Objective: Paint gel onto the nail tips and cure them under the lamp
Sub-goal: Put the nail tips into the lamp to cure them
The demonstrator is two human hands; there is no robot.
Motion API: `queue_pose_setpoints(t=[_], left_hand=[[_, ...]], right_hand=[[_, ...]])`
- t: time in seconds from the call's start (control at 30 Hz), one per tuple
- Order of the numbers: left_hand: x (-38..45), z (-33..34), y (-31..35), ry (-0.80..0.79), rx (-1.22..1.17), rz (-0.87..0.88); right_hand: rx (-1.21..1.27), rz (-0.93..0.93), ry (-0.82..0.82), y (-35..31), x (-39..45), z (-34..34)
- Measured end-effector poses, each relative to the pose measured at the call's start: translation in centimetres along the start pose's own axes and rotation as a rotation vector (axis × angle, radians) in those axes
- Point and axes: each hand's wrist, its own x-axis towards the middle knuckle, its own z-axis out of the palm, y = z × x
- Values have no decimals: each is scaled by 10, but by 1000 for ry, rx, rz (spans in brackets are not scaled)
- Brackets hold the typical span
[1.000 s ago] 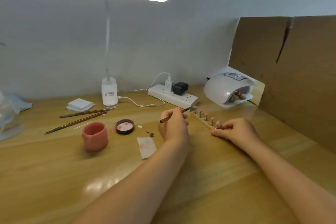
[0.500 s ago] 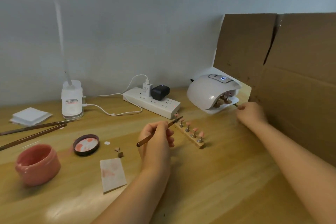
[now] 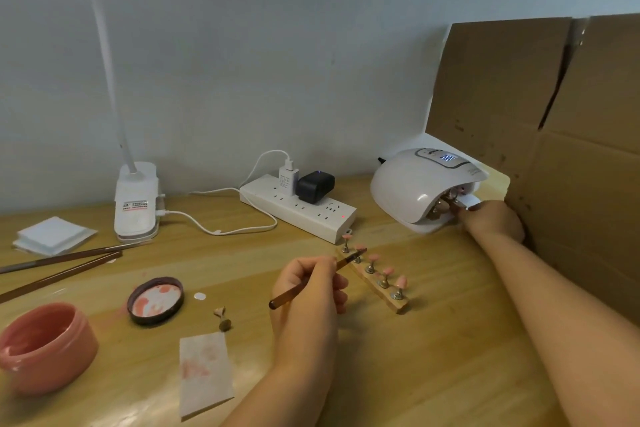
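The likeliest slip, I think, is at the curing lamp (image 3: pixel 420 189): my right hand (image 3: pixel 493 222) is at its mouth, fingers curled on what looks like the end of a second holder strip (image 3: pixel 450 205) lying inside, and if I tilt or drag it the tips on it could knock the lamp's rim and smear any uncured gel. The grip itself is partly hidden, so I cannot tell how firmly I have it. My right arm is stretched forward and across, close to the cardboard (image 3: pixel 554 149). The other risk is my left hand (image 3: pixel 308 291), which pinches the gel brush (image 3: pixel 317 279) with its bristles hovering right at the painted nail tips (image 3: pixel 374 258) on the wooden holder (image 3: pixel 375 282) in front of me; a careless wobble could mark them. The open gel jar (image 3: pixel 45 347) sits well apart, at my left.
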Motion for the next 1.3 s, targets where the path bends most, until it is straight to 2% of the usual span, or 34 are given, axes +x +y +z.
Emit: queue_pose_setpoints(t=[0.2,0.5,0.7,0.8,0.93,1.03,1.13,1.2,1.3], left_hand=[[1,-1,0,-11,10,5],[1,0,0,-20,35,-11],[-1,-1,0,-29,32,-5],[-1,-1,0,-32,40,-5],[0,-1,-1,-43,37,-6],[-1,-2,-1,-46,33,-1],[-1,-2,0,-57,28,8],[-2,-1,0,-64,38,11],[-1,-1,0,-66,40,12]], right_hand=[[27,-48,29,-2,-12,-5],[-180,-101,89,25,-44,-25],[-190,-111,111,23,-48,-22],[-149,-184,54,23,-42,-23],[159,-328,-103,27,-32,-24],[126,-383,-253,28,-24,-25],[-18,-290,-247,28,-7,-24],[25,-205,-251,22,0,-23],[189,-185,-237,8,3,-16]])
